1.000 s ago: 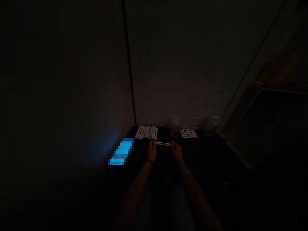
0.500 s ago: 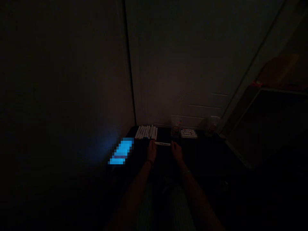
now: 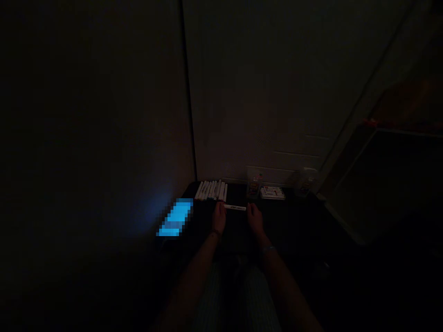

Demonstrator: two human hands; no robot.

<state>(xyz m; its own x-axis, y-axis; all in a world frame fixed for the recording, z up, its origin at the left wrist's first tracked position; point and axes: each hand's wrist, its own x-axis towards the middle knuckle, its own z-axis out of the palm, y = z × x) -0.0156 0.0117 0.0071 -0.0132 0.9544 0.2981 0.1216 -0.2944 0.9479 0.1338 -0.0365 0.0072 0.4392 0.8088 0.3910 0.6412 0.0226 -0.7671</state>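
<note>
while little has changed, l hand [image 3: 219, 217] & r hand [image 3: 255, 219] still grip marker [image 3: 235, 208] ends.

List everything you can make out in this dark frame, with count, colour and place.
single marker: one, white, lying crosswise, held at its ends between the two hands.
marker row: several, white, side by side at the table's far left; exact count unclear.
screen: one, glowing blue, blurred, left of the hands.
small jar: one, orange label, far edge behind the single marker.
flat pack: one, pale and printed, right of the jar.
clear container: one, far right corner.
table: one, dark.
door: one, pale, behind the table.
left hand: on the marker's left end.
right hand: on its right end.
</note>
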